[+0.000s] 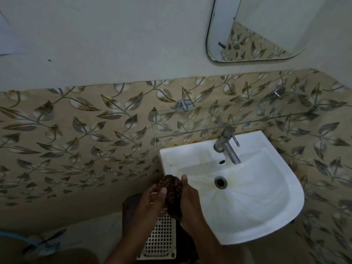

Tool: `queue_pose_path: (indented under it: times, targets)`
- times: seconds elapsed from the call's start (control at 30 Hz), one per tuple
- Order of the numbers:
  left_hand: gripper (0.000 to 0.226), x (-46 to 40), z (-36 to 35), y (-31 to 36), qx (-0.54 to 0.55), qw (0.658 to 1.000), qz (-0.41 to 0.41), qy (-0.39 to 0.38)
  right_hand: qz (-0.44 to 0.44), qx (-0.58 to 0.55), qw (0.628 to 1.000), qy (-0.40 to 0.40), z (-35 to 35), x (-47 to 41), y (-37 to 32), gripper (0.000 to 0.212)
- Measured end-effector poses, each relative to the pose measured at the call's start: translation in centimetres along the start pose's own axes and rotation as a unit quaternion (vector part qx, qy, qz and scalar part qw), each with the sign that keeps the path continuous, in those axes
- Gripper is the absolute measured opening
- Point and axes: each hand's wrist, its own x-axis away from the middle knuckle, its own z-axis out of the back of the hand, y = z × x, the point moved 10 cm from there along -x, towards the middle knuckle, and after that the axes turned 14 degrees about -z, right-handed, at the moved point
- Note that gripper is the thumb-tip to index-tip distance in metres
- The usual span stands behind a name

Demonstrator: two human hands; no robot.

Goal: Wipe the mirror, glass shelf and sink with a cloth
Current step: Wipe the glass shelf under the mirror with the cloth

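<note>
Brown patterned cloth (pixel 172 195) sits bunched between left hand (pixel 152 201) and right hand (pixel 189 202), both grasping it, lower centre, beside the white sink (pixel 266 216).

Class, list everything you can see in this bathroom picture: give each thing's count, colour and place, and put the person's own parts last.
mirror: one, silver-edged, upper right wall
glass shelf: one, clear, above the sink
shelf brackets: two, chrome, on the tiles
tap: one, steel, back of sink
sink: one, white, stained, right of centre
drain: one, metal, in the basin
tiles: beige with leaf pattern, lower wall
grid panel: one, white, below the hands
cloth: one, dark patterned, bunched between both hands
left hand: on cloth
right hand: on cloth
</note>
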Motion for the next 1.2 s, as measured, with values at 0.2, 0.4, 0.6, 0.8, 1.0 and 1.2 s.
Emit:
queue_pose_path:
  times: [0.2,0.4,0.6,0.8,1.0,1.2]
  targets:
    - [0.031,-1.2,-2.2,-1.6,-0.048,0.998,-0.007,-0.034,0.060,0.218,0.968,0.110,3.6,1.1,0.0,0.074]
    - [0.024,-4.1,-0.7,-0.3,-0.154,0.984,-0.083,0.004,0.070,0.302,0.951,0.005,4.6,0.7,-1.0,0.029]
    - [0.023,-4.4,-1.5,1.0,-0.232,0.951,-0.205,-0.022,0.100,0.390,0.915,-0.023,5.2,-0.1,-0.1,0.045]
    - [0.023,-5.0,-0.3,1.0,-0.245,0.943,-0.217,0.064,0.123,0.416,0.891,0.135,6.7,-0.9,-1.7,0.020]
    - [0.034,-7.7,-2.6,-0.7,-0.166,0.976,-0.142,0.000,0.201,0.292,0.923,0.151,4.8,-3.0,-3.1,0.007]
    - [0.055,-8.7,-3.3,-4.8,-0.258,0.957,-0.069,-0.114,0.202,0.355,0.910,0.076,-0.7,-3.8,3.4,0.070]
